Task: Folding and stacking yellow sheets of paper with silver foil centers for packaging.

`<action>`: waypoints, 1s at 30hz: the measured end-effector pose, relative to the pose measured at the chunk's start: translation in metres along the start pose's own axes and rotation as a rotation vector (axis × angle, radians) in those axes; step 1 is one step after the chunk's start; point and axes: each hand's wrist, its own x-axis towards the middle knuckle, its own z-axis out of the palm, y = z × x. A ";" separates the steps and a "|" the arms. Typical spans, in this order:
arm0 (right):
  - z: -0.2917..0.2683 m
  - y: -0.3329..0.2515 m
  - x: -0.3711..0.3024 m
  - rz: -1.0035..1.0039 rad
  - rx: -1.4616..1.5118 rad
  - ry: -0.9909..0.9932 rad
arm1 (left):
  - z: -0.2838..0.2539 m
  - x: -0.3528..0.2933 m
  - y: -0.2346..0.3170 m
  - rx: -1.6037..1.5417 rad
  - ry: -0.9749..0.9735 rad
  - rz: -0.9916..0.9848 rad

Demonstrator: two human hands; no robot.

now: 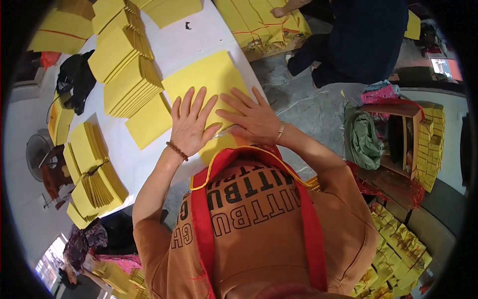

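Both palms face down over a large yellow paper sheet (204, 72) near the right edge of the white table. My left hand (191, 117), with a beaded bracelet at its wrist, lies on the sheet's left part, fingers spread. On the right part rests my right hand (256, 117), flat with its fingers apart and a bangle at the wrist. Neither hand grips anything. A smaller piece of yellow paper (211, 149) shows below my hands at the table's near edge. Left of the sheet, another yellow sheet (149, 124) sticks out from a row of folded yellow paper stacks (132, 89).
More folded yellow stacks (94, 172) cover the left side of the white table (174, 42). A black bag (74, 82) lies at its far left edge. A person in dark clothes (368, 40) works beside yellow bundles at upper right. A wooden cabinet (411, 129) stands to the right.
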 end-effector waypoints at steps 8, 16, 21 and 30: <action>0.011 0.016 -0.002 0.032 0.077 -0.117 | -0.025 0.000 0.016 -0.041 0.028 0.178; 0.017 0.036 0.004 0.211 0.293 0.017 | -0.022 0.006 0.041 0.211 -0.079 0.152; 0.028 0.045 0.002 0.124 0.447 0.146 | -0.009 0.007 0.036 0.333 0.037 0.122; -0.041 0.003 0.011 0.478 2.007 0.401 | -0.055 0.009 0.036 0.199 0.397 0.180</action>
